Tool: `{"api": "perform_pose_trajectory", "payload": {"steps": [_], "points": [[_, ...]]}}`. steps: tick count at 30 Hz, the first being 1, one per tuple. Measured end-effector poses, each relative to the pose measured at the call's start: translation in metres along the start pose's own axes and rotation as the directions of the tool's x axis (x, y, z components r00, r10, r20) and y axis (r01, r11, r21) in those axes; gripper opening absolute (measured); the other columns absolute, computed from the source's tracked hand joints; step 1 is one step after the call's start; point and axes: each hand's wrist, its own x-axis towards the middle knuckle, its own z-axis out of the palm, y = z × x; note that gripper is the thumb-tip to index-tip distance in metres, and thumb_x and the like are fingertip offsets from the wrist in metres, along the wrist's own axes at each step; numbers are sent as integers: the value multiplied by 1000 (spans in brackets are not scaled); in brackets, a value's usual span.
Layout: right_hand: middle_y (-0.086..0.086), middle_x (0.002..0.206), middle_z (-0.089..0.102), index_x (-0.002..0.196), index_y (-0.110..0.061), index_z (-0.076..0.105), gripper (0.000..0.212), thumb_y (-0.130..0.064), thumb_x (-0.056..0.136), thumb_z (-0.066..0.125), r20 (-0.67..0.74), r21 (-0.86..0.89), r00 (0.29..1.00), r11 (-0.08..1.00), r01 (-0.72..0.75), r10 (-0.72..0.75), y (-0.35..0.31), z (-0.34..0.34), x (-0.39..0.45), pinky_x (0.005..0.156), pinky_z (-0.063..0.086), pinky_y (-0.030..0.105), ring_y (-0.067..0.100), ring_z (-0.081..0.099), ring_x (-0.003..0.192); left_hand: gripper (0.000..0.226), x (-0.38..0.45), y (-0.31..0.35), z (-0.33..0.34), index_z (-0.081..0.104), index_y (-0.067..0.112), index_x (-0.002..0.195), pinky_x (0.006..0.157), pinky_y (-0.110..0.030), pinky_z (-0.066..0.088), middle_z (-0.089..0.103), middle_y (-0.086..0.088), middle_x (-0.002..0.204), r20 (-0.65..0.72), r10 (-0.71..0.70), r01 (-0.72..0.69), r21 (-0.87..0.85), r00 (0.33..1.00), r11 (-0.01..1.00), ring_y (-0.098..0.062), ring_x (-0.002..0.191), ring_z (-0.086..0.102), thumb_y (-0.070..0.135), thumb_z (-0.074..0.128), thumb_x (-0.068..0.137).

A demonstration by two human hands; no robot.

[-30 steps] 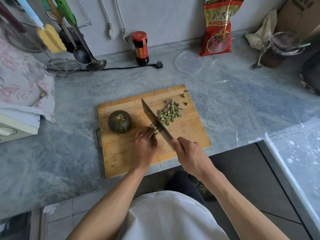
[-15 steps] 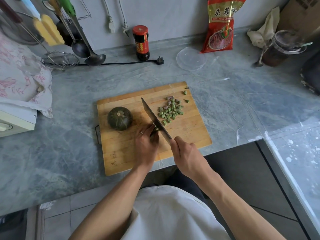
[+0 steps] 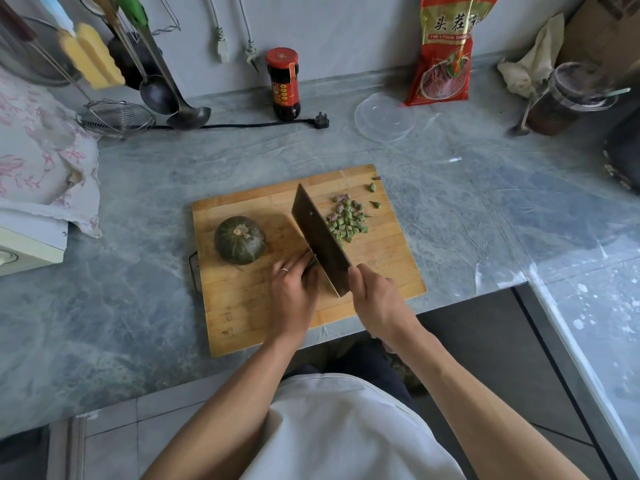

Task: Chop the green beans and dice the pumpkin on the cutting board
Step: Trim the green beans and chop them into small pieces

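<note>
Right hand point(image 3: 375, 299): I gripped the cleaver point(image 3: 320, 239).
Left hand point(image 3: 292, 289): my curled fingers pinned the beans point(image 3: 309, 263) mid-board point(image 3: 242, 306).
Pumpkin point(image 3: 239, 240): whole, by the board's left edge.

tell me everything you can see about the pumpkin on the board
The pumpkin is small, round and slightly flattened, with a dark green rind marked by paler ribs and a dry tan stem stub on top. It looks whole and uncut. It sits stem-up on the left part of the wooden cutting board, casting a shadow to its right. Nothing but the board touches it: the left hand and the cleaver are apart from it, to its right.
</note>
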Motion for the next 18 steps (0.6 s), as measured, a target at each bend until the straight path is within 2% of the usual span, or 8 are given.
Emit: {"api": "perform_pose_trajectory", "payload": {"steps": [2,5,7,10,13,18], "points": [[5,65,53,85,-10,53,43,-38,108,31,-15,22,1000,1000,-19,19,1,-5,6,50,41,36,27,52,56,24,1,0,0,73,11,114,104,-16,33,73,1,115,9,-23,23,0,1000,1000,-15,110,64,10,68,91],[7,65,49,88,-3,53,42,-34,108,32,-17,-12,1000,1000,20,-21,-2,-8,6,54,43,46,38,52,62,24,0,2,-1,73,11,114,104,-18,35,72,1,116,7,-51,52,-4,999,999,-12,111,61,12,71,90],[10,66,49,90,-1,54,41,-31,108,32,-8,-13,999,999,35,-35,-3,-9,2,52,44,46,41,51,62,25,1,3,-2,72,10,113,105,-15,33,71,1,117,9,-66,66,-26,998,997,-14,112,61,12,72,88],[16,68,56,84,-6,52,44,-38,107,32,-27,-17,999,999,37,-37,-2,-8,-4,54,39,43,36,52,62,24,1,4,-4,72,13,110,107,-27,39,70,3,118,19,-62,63,-47,998,997,-13,116,60,10,68,87],[14,64,53,82,-7,52,46,-40,107,32,-19,-26,998,998,61,-62,-1,-3,-11,54,34,39,34,50,60,24,1,3,-7,71,14,112,104,-39,45,69,3,118,21,-42,43,-56,999,997,-15,116,59,8,65,89],[15,64,51,85,-7,52,47,-42,106,30,-8,-35,996,995,89,-89,-3,3,-19,55,38,48,34,48,59,20,0,5,-10,72,10,112,92,-41,52,67,0,116,15,7,-6,-90,1000,996,-14,107,62,7,62,94]]}}
